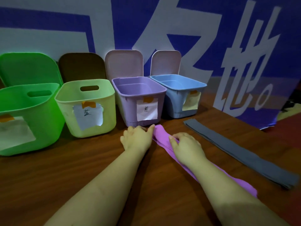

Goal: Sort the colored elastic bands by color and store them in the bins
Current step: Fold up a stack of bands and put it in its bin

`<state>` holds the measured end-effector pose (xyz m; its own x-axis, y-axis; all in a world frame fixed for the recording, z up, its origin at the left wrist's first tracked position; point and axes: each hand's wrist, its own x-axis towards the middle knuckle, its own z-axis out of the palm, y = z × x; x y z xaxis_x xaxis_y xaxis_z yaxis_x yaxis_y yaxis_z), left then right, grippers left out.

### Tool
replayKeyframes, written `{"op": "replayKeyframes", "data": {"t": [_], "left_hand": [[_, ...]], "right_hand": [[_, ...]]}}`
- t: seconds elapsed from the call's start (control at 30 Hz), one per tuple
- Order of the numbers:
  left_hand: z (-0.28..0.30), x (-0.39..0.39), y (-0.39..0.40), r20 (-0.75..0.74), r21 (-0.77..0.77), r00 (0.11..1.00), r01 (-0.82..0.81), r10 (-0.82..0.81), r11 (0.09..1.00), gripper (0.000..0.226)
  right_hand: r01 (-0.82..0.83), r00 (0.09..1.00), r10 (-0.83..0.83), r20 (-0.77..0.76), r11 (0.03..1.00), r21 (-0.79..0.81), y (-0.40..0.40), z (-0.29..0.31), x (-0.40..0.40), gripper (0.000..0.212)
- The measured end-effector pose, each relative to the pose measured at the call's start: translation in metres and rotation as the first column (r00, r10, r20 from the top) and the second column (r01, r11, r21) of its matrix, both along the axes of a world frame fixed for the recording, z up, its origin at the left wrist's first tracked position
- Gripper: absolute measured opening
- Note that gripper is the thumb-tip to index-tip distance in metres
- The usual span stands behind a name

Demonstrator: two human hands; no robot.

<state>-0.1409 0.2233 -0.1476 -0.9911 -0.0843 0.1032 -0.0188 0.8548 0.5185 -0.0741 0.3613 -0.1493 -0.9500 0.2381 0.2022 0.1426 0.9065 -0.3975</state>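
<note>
A purple elastic band (160, 134) lies stretched along the wooden table, running from just in front of the purple bin (140, 101) back under my right forearm. My left hand (136, 137) touches the band's far end with its fingertips. My right hand (185, 145) rests on top of the band, fingers bent and pinching its edge. A grey band (241, 152) lies flat to the right, apart from both hands. In a row at the back stand a bright green bin (39, 115), a pale green bin (104, 101), the purple bin and a blue bin (177, 100), each with a paper label.
Lids lean upright behind the bins against a blue and white banner (179, 30). The banner's lower edge hangs down to the table at the right. Bare wood (81, 168) lies in front of the green bins.
</note>
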Motion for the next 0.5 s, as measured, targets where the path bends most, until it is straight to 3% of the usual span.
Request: {"op": "replayKeyframes", "data": {"t": [0.13, 0.23, 0.37, 0.5], "left_hand": [[-0.006, -0.007, 0.006, -0.058, 0.037, 0.998, 0.032, -0.030, 0.999, 0.026], [-0.011, -0.006, 0.004, -0.088, 0.295, 0.994, 0.094, -0.071, 0.951, 0.012], [-0.009, 0.004, -0.004, -0.083, 0.725, 0.982, 0.177, -0.170, 0.665, 0.013], [0.008, 0.033, -0.015, -0.050, 0.914, 0.963, 0.151, -0.264, 0.377, 0.011]], "right_hand": [[-0.009, 0.999, -0.001, -0.051, 0.983, -0.182, 0.008, 0.000, 0.000, 0.028], [-0.032, 0.993, -0.010, -0.121, 0.938, -0.345, 0.010, -0.002, -0.001, 0.019], [-0.097, 0.974, -0.011, -0.225, 0.882, -0.461, 0.010, -0.003, 0.006, 0.014], [-0.200, 0.968, 0.086, -0.237, 0.835, -0.513, 0.013, 0.001, 0.012, 0.037]]}}
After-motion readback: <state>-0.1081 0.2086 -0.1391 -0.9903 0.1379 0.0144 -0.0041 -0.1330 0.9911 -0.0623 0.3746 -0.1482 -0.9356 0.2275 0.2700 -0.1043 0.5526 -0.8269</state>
